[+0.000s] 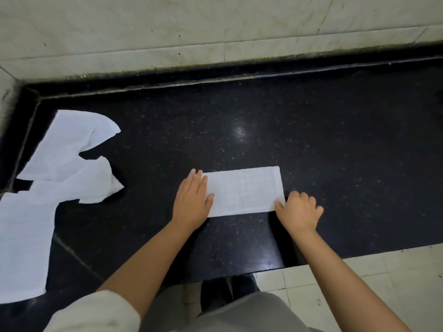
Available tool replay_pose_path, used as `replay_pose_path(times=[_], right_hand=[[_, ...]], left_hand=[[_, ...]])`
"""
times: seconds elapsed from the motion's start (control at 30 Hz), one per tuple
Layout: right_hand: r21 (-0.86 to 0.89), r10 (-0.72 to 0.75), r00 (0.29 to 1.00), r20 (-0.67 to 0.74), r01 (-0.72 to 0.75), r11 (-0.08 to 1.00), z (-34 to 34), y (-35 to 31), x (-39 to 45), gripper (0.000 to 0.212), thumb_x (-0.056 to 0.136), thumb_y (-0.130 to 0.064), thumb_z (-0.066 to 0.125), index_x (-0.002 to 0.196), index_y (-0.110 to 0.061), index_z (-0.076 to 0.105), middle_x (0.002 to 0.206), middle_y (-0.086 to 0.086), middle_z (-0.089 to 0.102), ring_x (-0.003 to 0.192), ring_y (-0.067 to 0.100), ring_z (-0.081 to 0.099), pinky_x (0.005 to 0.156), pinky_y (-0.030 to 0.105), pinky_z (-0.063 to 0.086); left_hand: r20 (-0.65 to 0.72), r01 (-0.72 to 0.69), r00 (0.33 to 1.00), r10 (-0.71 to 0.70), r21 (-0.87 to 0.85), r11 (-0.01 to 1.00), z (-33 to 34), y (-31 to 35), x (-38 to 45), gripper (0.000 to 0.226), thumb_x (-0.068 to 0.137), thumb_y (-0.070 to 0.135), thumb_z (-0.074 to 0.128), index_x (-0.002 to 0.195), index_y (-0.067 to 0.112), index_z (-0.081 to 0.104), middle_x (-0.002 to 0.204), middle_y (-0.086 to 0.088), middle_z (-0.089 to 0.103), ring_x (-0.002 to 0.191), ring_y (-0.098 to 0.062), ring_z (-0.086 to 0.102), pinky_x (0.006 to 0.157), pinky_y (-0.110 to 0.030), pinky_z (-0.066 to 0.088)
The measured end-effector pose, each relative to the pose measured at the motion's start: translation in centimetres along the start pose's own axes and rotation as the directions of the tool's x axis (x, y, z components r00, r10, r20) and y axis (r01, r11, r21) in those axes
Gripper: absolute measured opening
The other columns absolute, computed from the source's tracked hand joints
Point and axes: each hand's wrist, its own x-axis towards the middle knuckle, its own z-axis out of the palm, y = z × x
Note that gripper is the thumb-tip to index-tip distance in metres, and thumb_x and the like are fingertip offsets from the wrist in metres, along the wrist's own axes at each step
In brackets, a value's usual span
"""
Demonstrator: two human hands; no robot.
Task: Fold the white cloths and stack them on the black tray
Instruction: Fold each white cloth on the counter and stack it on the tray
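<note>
Folded cloth [244, 190], long axis left-right at frame centre; left hand [191, 200] flat on it, right hand [298, 209] apparently pinching its corner.

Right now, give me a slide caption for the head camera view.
Left hand flattens a folded white cloth on the black counter while right hand pinches its corner; unfolded cloths wait.

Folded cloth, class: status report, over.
Left hand flat, pressing the folded cloth. Right hand pinching its near right corner. Unfolded cloths wait left. Nothing in the way.
</note>
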Motion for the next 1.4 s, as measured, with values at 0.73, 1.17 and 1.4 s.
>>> replay_pose_path(times=[0.73,1.17,1.4], right_hand=[[0.353,-0.560,0.780,-0.279,0.626,0.696,3.8,-13.5,-6.0,0.018,0.062,0.010,0.067,0.076,0.000,0.062,0.066,0.012,0.063,0.058,0.026,0.059,0.054,0.029,0.050],[0.147,-0.723,0.666,-0.185,0.746,0.650,5.6,-11.4,-6.1,0.015,0.060,-0.014,0.060,0.072,-0.009,0.067,0.070,0.002,0.065,0.065,0.022,0.063,0.060,0.028,0.042],[-0.096,-0.702,0.680,-0.210,0.700,0.707,3.9,-6.5,-4.1,0.044,0.036,0.005,0.077,0.074,-0.015,0.071,0.083,0.000,0.070,0.081,0.019,0.060,0.063,0.033,0.050]], left_hand=[[-0.071,0.273,0.955,-0.289,-0.170,0.947,-0.1,-6.5,-4.8,0.084,0.079,0.050,-0.002,0.146,0.004,0.019,0.157,-0.010,0.013,0.146,-0.022,0.005,0.116,-0.033,0.000],[-0.159,0.166,0.964,-0.211,-0.254,0.953,0.7,-7.4,-7.1,0.064,0.085,0.038,0.021,0.131,0.003,0.048,0.143,-0.015,0.043,0.138,-0.029,0.031,0.111,-0.038,0.017],[-0.323,-0.253,0.928,0.184,-0.187,0.949,1.8,-4.9,-5.1,0.036,0.076,0.035,0.054,0.100,0.013,0.070,0.103,-0.001,0.071,0.104,-0.013,0.051,0.082,-0.034,0.056]])
